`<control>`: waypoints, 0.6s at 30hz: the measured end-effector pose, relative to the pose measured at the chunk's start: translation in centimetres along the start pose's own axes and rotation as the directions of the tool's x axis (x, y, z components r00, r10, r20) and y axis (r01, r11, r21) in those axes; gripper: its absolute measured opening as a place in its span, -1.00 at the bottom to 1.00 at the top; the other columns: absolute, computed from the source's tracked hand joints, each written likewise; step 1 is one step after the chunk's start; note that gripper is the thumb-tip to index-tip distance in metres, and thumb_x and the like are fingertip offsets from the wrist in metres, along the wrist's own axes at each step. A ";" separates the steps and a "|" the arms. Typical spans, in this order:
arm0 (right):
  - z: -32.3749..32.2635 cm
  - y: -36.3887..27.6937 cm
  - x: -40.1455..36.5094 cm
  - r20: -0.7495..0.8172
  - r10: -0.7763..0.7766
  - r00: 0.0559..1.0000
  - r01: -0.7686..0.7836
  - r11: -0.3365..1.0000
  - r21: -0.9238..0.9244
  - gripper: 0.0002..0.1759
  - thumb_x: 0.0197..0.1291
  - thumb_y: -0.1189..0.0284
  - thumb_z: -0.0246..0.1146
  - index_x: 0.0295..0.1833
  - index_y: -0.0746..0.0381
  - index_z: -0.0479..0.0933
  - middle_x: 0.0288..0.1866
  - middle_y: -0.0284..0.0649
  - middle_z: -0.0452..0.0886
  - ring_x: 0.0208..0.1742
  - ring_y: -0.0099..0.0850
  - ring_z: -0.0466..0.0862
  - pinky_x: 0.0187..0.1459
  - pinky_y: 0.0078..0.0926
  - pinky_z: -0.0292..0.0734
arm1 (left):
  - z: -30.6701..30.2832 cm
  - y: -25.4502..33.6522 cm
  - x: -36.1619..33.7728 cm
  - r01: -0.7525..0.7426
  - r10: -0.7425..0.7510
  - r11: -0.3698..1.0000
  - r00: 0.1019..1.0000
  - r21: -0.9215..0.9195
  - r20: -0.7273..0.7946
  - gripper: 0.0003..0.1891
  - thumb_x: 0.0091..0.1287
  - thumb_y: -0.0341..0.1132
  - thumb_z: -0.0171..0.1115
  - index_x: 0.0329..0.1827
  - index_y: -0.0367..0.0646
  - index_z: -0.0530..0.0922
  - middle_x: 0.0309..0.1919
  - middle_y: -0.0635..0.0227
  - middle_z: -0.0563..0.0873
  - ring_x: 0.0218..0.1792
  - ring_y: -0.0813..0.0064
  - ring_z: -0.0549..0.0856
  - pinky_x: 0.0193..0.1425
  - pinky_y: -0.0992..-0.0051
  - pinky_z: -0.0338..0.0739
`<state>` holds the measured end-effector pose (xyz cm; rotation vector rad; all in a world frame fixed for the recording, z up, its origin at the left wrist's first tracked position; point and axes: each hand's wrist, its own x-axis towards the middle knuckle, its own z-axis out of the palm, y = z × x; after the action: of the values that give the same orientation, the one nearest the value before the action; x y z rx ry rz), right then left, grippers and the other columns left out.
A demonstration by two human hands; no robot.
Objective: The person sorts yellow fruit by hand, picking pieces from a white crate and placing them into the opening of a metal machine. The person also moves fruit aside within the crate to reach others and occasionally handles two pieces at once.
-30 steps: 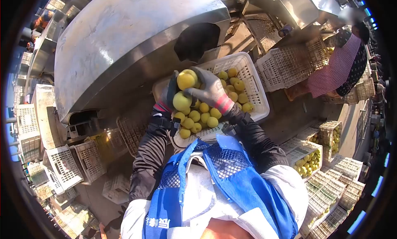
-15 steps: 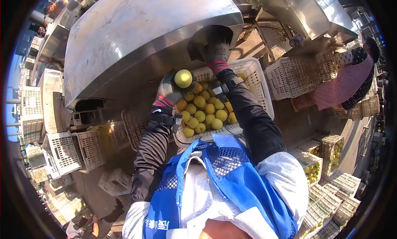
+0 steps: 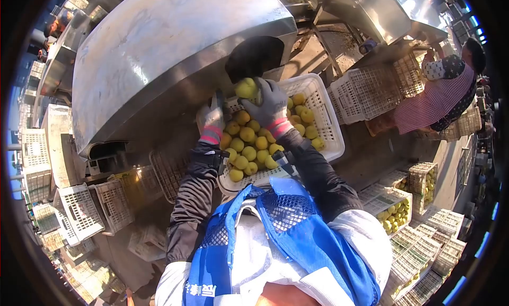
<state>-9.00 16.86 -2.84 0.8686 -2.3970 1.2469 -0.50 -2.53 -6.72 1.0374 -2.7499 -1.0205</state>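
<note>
My gloved right hand [image 3: 268, 105] is closed round a round yellow-green pear [image 3: 246, 87], held above the far side of a white plastic crate [image 3: 332, 123]. My left hand [image 3: 213, 116], in a grey glove with a pink cuff, is beside it at the crate's far left corner. Its fingers are stretched upward and I see nothing in them. Many round yellow pears [image 3: 249, 149] lie loose in the crate below both hands. Just beyond the held pear is a dark round opening [image 3: 254, 58] in the side of a metal machine.
The broad metal housing [image 3: 159, 46] curves in front of me and to the left. More crates [image 3: 79, 208] are stacked at the left, and fruit-filled crates [image 3: 395, 213] stand at the lower right. A person in a checked garment [image 3: 437, 104] is beside crates at the right.
My right hand has come back out of the dark opening and now grips a pear. The pear that sat in my left hand is no longer in it. The view has shifted slightly.
</note>
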 end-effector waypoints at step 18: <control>1.1 19.1 -12.8 0.063 0.661 0.748 -0.437 0.561 -0.703 -0.27 0.10 0.20 0.42 0.38 0.17 0.38 0.21 -0.09 0.53 0.13 -0.08 0.64 0.12 -0.08 0.53 | 3.3 -10.4 -4.0 0.517 -0.518 0.851 0.855 0.095 -0.012 -0.42 0.30 0.02 0.09 -0.14 -0.49 0.70 -0.24 -0.23 0.76 -0.12 -0.09 0.79 0.05 0.08 0.63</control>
<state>-11.29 29.17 -22.19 0.0550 -3.2026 0.2805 7.81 -4.09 -14.62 1.8642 -2.5988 -0.9373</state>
